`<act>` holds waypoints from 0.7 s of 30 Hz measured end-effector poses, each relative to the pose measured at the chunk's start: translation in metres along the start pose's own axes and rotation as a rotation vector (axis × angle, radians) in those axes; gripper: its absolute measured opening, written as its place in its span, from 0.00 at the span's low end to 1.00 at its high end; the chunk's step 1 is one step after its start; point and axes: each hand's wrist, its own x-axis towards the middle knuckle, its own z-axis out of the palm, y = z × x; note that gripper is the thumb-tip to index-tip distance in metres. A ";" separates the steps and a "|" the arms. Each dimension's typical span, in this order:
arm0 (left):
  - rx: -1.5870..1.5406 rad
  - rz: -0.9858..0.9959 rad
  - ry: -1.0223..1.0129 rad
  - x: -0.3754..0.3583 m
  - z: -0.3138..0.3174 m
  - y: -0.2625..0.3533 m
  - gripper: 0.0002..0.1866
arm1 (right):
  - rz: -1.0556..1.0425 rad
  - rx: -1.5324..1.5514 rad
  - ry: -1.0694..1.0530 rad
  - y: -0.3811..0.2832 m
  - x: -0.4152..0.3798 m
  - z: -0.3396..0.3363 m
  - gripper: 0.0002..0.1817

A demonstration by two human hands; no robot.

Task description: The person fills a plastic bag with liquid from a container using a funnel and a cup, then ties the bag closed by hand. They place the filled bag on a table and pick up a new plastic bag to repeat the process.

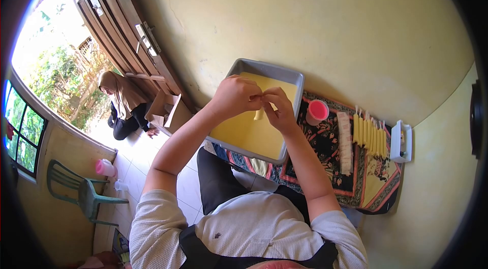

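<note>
A grey rectangular tub (294, 116) with yellow liquid in it stands in front of me. Above the liquid, my left hand (239, 97) and my right hand (278, 109) meet, fingertips pinched close together. From between them hangs a short pale yellow piece (259, 114), its upper end hidden by the fingers. Which hand bears it is hard to tell. To the right, on a patterned cloth (315, 154), are a pink cup (318, 110), a long whitish strip (345, 142) and a row of several yellow sticks (369, 134).
A light blue container (401, 142) sits at the cloth's right end. On the left, a person (127, 104) sits on the floor by an open cardboard box (170, 111) and a wooden door (134, 25). A green chair (87, 195) and a pink-lidded container (105, 168) stand lower left.
</note>
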 end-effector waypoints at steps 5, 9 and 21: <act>-0.217 -0.122 -0.062 -0.001 0.004 -0.006 0.06 | 0.025 0.012 0.003 -0.004 0.001 0.002 0.11; -0.338 -0.192 -0.077 -0.002 0.009 -0.011 0.07 | 0.029 0.009 -0.002 -0.003 0.000 0.000 0.10; 0.046 0.080 0.018 -0.003 0.003 0.006 0.03 | 0.137 0.073 0.047 -0.003 0.000 -0.001 0.12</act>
